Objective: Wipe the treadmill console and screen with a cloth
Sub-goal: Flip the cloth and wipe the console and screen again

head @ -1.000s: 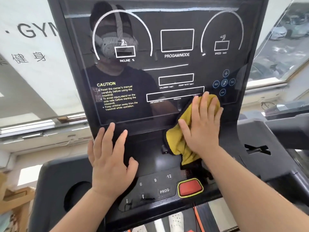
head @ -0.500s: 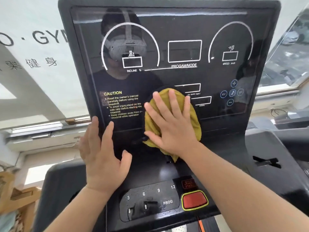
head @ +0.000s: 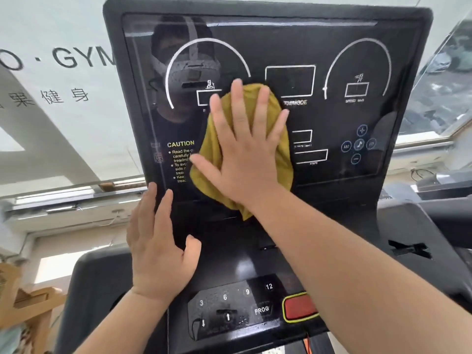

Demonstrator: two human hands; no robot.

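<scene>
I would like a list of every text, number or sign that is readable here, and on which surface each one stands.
"CAUTION": screen, left; the lines under it are partly covered by the cloth.
"M/MODE": screen, cut off by the cloth.
"SPEED": screen, under the right arc; the unit beside it is blurred.
"STEPS": screen, small.
"3", "6", "9", "12", "PROG": keypad on the console.
"GYM": wall at left; three Chinese characters stand below it.
Plus, minus and music icons: screen, right.
</scene>
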